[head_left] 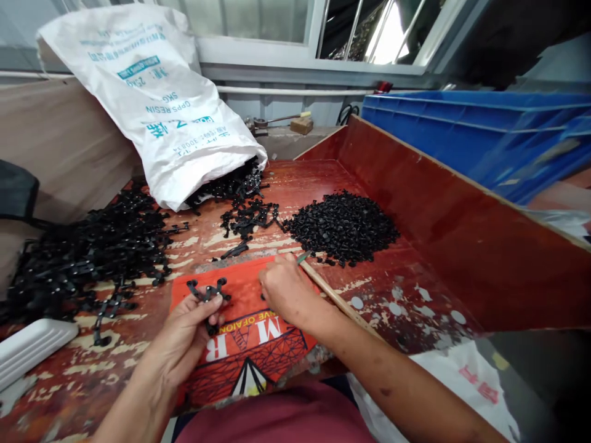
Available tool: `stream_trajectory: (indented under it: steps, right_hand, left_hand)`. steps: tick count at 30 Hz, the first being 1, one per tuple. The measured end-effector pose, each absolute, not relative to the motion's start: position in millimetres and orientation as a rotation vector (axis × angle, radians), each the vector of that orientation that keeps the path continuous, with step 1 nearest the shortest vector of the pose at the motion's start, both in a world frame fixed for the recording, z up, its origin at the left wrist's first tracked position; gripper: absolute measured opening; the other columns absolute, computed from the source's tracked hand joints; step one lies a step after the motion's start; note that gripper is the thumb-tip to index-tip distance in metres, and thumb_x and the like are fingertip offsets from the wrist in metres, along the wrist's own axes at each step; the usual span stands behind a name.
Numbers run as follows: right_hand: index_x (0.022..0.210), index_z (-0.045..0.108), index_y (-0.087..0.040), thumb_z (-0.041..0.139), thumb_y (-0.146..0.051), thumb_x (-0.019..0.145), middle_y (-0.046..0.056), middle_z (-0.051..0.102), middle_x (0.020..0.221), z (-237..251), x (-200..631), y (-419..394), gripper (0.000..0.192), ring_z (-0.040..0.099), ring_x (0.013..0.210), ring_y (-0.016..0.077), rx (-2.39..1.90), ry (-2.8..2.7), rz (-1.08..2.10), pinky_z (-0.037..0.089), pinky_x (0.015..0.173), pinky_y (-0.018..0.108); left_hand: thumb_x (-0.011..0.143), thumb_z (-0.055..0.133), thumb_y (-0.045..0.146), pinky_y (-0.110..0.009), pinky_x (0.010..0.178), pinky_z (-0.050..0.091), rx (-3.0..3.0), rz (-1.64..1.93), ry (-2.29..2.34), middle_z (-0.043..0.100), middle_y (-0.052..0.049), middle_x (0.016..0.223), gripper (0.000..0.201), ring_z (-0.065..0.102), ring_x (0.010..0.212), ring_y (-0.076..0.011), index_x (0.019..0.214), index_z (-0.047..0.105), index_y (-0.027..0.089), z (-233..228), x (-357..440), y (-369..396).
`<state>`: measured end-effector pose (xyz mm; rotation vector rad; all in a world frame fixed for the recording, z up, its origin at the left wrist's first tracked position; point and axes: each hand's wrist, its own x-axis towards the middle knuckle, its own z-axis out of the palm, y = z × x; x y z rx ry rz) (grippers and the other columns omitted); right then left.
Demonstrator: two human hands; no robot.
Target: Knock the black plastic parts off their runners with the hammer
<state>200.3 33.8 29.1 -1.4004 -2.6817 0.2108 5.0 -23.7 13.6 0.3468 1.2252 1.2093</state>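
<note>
branched black piece (209, 290) pinched in my left hand (188, 329)

from my head view, i hold it over the printed red sheet (242, 277) on the bench (300, 175); my right hand (284, 286) is curled near the wooden-handled tool (341, 301), and i cannot tell whether its grip is closed on anything. i judge this partway along: a sizeable heap of small black pieces (344, 227) sits at right, while many branched pieces (101, 252) lie at left and more spill from the white sack (170, 92).
</note>
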Motion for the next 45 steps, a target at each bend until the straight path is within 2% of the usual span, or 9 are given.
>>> stream_trajectory:
  steps: [3,5,8,14,19,29,36,42,45]
  right_hand:
    - [0.092,0.073,-0.020,0.057,-0.020,0.095,0.005,0.073,0.089,25,189,19,0.016,0.058,0.090,0.0213,-1.306,-2.634,0.243,0.033,0.087,0.035]
    - [0.091,0.072,-0.021,0.057,-0.020,0.095,0.003,0.072,0.087,17,182,12,0.016,0.057,0.087,0.0201,-1.273,-2.617,0.261,0.033,0.083,0.035]
    - [0.087,0.072,-0.020,0.058,-0.017,0.094,0.005,0.070,0.086,8,180,7,0.016,0.054,0.090,0.0224,-1.297,-2.572,0.252,0.030,0.081,0.038]
    - [0.085,0.074,-0.025,0.066,-0.026,0.091,0.002,0.066,0.087,3,187,9,0.011,0.050,0.091,0.0215,-1.388,-2.445,0.311,0.028,0.082,0.039]
    - [0.086,0.074,-0.026,0.072,-0.027,0.086,0.001,0.065,0.088,0,185,8,0.002,0.049,0.092,0.0206,-1.425,-2.385,0.351,0.027,0.081,0.037]
    - [0.085,0.075,-0.026,0.072,-0.028,0.086,0.000,0.066,0.089,0,187,11,0.004,0.048,0.093,0.0211,-1.403,-2.382,0.396,0.027,0.082,0.038]
    - [0.085,0.075,-0.025,0.070,-0.024,0.085,0.001,0.068,0.090,1,187,11,0.005,0.049,0.095,0.0222,-1.380,-2.386,0.399,0.027,0.083,0.039]
    - [0.104,0.071,-0.027,0.066,-0.019,0.088,0.000,0.071,0.096,7,196,10,0.019,0.051,0.098,0.0209,-1.321,-2.362,0.432,0.027,0.088,0.037]
    - [0.101,0.072,-0.026,0.064,-0.019,0.091,-0.001,0.073,0.093,9,199,12,0.015,0.052,0.097,0.0196,-1.251,-2.387,0.459,0.027,0.089,0.035]
  left_hand:
    - [0.052,0.089,0.011,-0.018,0.045,0.048,0.405,1.269,1.267,0.067,0.002,0.058,0.036,0.048,0.042,-0.0058,0.078,0.064,0.015,10,3,-19]
    - [0.056,0.086,0.010,-0.017,0.043,0.047,0.445,1.242,1.293,0.069,0.000,0.058,0.031,0.051,0.041,-0.0065,0.076,0.063,0.014,9,1,-17]
    - [0.060,0.081,0.005,-0.017,0.044,0.051,0.427,1.169,1.324,0.070,-0.002,0.060,0.024,0.054,0.040,-0.0066,0.072,0.062,0.013,10,1,-16]
    - [0.067,0.073,-0.005,-0.018,0.046,0.057,0.347,1.177,1.355,0.071,-0.002,0.063,0.026,0.063,0.044,-0.0105,0.079,0.060,0.015,14,15,-13]
    - [0.075,0.065,-0.006,-0.018,0.042,0.056,0.386,1.105,1.382,0.072,-0.004,0.060,0.023,0.064,0.042,-0.0113,0.084,0.057,0.014,8,27,-9]
    - [0.065,0.077,0.005,-0.018,0.039,0.053,0.576,1.119,1.477,0.064,0.005,0.050,0.032,0.059,0.038,-0.0107,0.084,0.054,0.017,-4,31,-11]
    - [0.064,0.078,0.007,-0.017,0.039,0.053,0.583,1.079,1.448,0.066,0.001,0.053,0.030,0.060,0.038,-0.0107,0.084,0.057,0.015,-2,29,-7]
    - [0.068,0.074,0.006,-0.016,0.040,0.053,0.563,1.048,1.467,0.066,0.000,0.052,0.025,0.059,0.038,-0.0096,0.084,0.057,0.015,-2,27,-5]
    - [0.068,0.074,0.007,-0.016,0.039,0.053,0.577,1.047,1.471,0.068,-0.001,0.054,0.025,0.059,0.038,-0.0094,0.085,0.057,0.015,-2,29,-6]
